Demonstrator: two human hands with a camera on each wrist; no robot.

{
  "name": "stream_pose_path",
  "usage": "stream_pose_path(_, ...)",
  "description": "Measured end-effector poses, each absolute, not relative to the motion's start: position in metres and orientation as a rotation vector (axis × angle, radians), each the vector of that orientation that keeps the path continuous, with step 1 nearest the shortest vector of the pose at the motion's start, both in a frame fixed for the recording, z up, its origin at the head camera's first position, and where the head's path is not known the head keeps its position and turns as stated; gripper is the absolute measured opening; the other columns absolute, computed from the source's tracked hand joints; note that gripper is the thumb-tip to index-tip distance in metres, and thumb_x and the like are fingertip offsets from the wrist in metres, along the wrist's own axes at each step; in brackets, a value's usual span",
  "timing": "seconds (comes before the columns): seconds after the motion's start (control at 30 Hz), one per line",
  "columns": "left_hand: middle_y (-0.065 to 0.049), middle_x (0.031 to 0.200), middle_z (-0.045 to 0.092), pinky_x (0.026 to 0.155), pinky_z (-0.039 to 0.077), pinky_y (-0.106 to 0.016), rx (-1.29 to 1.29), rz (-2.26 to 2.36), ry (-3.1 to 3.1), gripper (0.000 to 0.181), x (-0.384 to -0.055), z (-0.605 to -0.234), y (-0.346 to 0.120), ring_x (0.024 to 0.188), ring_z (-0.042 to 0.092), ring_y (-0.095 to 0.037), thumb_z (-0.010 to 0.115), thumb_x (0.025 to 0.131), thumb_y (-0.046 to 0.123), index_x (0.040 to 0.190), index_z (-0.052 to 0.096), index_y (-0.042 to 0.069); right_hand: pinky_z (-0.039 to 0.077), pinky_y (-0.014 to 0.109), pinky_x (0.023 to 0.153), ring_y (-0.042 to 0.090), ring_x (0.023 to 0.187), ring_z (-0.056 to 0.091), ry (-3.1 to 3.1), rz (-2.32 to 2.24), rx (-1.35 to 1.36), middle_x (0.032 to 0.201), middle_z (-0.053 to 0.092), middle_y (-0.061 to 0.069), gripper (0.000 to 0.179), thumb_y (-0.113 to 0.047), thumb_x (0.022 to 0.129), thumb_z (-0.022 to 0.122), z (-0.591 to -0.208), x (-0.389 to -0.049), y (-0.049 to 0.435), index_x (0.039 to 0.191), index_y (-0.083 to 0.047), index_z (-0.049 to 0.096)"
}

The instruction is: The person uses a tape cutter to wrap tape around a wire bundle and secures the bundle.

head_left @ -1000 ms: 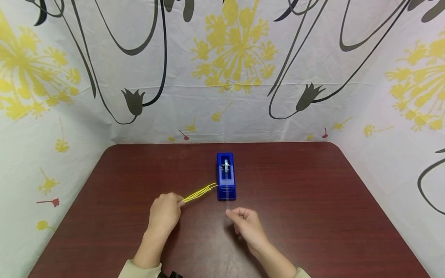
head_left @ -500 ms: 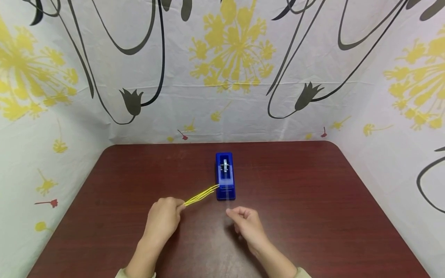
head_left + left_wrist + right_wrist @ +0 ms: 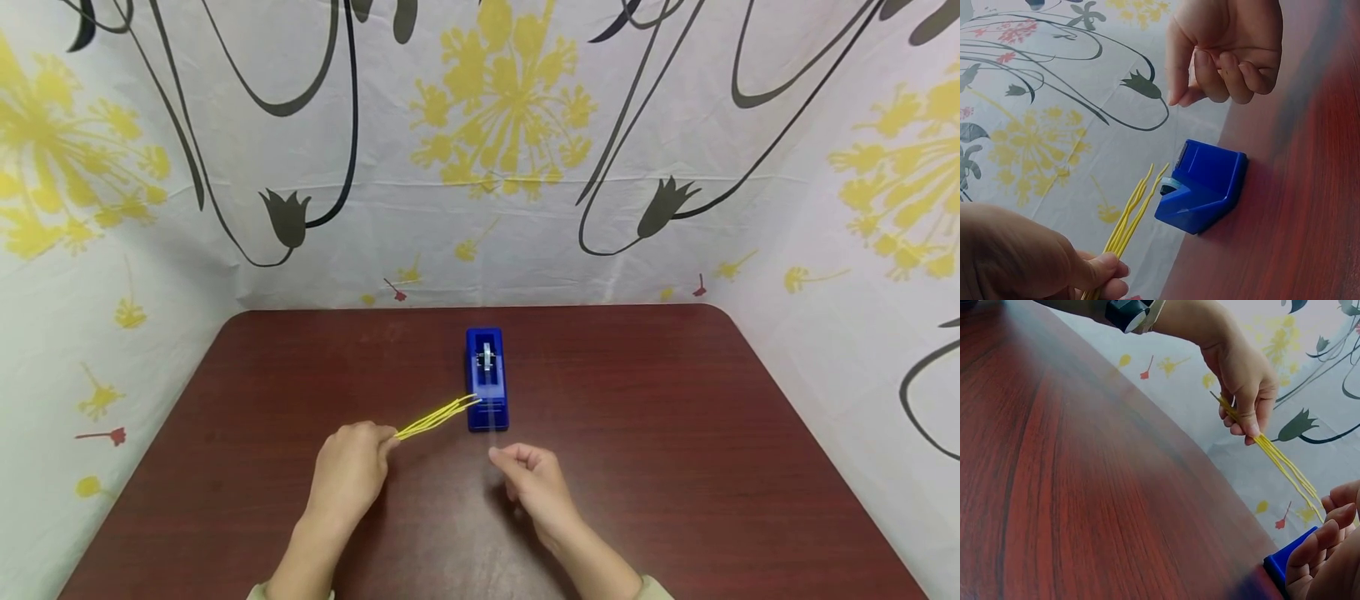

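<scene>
My left hand (image 3: 347, 473) pinches a bundle of thin yellow strands (image 3: 433, 418), wire-like, between thumb and fingers. Their loose ends point right and, in the head view, overlap the left side of a blue tape dispenser (image 3: 487, 417). A gap shows between strands and dispenser in the left wrist view. With thumb and forefinger my right hand (image 3: 536, 493) pinches the end of a clear tape strip (image 3: 492, 442), drawn toward me from the dispenser. The right hand's other fingers (image 3: 1232, 78) are curled. The tape is faint, and its pinched end is hidden by the fingertips.
The dispenser stands on a dark red-brown wooden table (image 3: 675, 433), toward its far edge. Behind and beside the table hangs a white cloth (image 3: 420, 233) with yellow and grey flower prints. A dark device (image 3: 1125, 312) is strapped to the left wrist.
The left hand has shifted slightly toward me and left. The strand ends now reach a little farther over the dispenser's left side. The right hand has stayed almost still.
</scene>
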State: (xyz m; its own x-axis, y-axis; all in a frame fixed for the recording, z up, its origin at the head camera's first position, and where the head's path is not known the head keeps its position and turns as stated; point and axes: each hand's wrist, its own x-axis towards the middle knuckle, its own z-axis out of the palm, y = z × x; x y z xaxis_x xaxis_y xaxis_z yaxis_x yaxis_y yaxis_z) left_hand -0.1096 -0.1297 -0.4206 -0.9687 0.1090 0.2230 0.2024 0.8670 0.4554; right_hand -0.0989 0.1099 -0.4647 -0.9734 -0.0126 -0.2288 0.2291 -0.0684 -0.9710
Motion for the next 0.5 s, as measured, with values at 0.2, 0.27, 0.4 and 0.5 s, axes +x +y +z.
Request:
stream_pose_path(0.2,-0.006,0.084,0.075,0.066,0.057,-0.045,-0.268,-0.692,-2.849,0.008,-0.1091,-0.4213,-0.1316,0.078,0.072,-0.029,0.079,0.086,0.006,0.093,0.081,0.008,0.035,0.024,0.049,0.014,0.050,0.040,2.013,-2.207,0.242,0.054,0.041,0.000,0.020,-0.014,0.093,0.072,-0.4626,-0.0992,0.1090,0.077,-0.004,0.066)
stream_pose_path(0.27,-0.006,0.084,0.075,0.067,0.057,-0.045,-0.270,-0.704,-2.858,0.008,-0.1092,-0.4222,-0.1317,0.079,0.072,-0.030,0.078,0.086,0.006,0.093,0.081,0.008,0.035,0.024,0.050,0.014,0.050,0.040,2.009,-2.221,0.245,0.054,0.041,0.000,0.020,-0.013,0.093,0.072,-0.4618,-0.0989,0.1088,0.076,-0.004,0.066)
stream_pose_path(0.4,-0.004,0.084,0.075,0.067,0.057,-0.045,-0.273,-0.733,-2.884,0.007,-0.1088,-0.4232,-0.1307,0.079,0.072,-0.028,0.078,0.087,0.008,0.093,0.081,0.009,0.035,0.024,0.050,0.014,0.050,0.039,2.003,-2.242,0.246,0.054,0.041,0.000,0.020,-0.012,0.093,0.071,-0.4614,-0.0984,0.1083,0.075,-0.005,0.065)
stream_pose_path(0.5,-0.001,0.081,0.074,0.064,0.056,-0.043,-0.276,-0.740,-2.898,0.004,-0.1089,-0.4243,-0.1294,0.075,0.071,-0.025,0.079,0.086,0.009,0.089,0.081,0.012,0.035,0.024,0.051,0.013,0.050,0.038,1.996,-2.257,0.250,0.055,0.041,0.000,0.019,-0.011,0.093,0.071,-0.4605,-0.0983,0.1075,0.075,-0.004,0.066)
